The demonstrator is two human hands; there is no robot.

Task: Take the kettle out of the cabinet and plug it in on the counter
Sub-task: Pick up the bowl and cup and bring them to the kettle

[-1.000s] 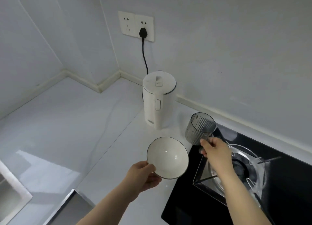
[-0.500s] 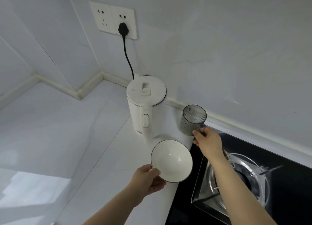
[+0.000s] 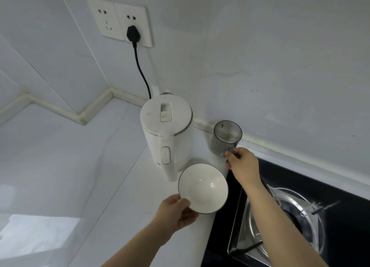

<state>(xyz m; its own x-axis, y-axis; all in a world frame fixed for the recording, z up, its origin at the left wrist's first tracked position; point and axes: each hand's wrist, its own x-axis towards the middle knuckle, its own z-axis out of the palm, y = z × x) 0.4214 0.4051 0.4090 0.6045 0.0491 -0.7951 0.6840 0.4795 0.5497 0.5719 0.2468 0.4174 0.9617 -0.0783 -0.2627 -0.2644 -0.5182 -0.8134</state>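
Note:
The white kettle (image 3: 167,135) stands upright on the white counter (image 3: 70,166) against the back wall, lid closed, handle facing me. Its black plug (image 3: 132,35) sits in the right wall socket (image 3: 133,24), and the black cord (image 3: 142,72) drops behind the kettle. My left hand (image 3: 176,214) grips the rim of a white bowl (image 3: 202,188) just in front of the kettle. My right hand (image 3: 241,165) holds a grey ribbed translucent cup (image 3: 226,138) by its handle, to the right of the kettle near the wall.
A black glass hob (image 3: 330,196) with a steel burner ring (image 3: 286,220) fills the lower right. An unused socket (image 3: 105,19) sits left of the plugged one. The counter turns a corner at the back left.
The view has drawn closer to the kettle. The cup has gone lower and nearer the wall beside the kettle. The bowl has stayed just in front of the kettle.

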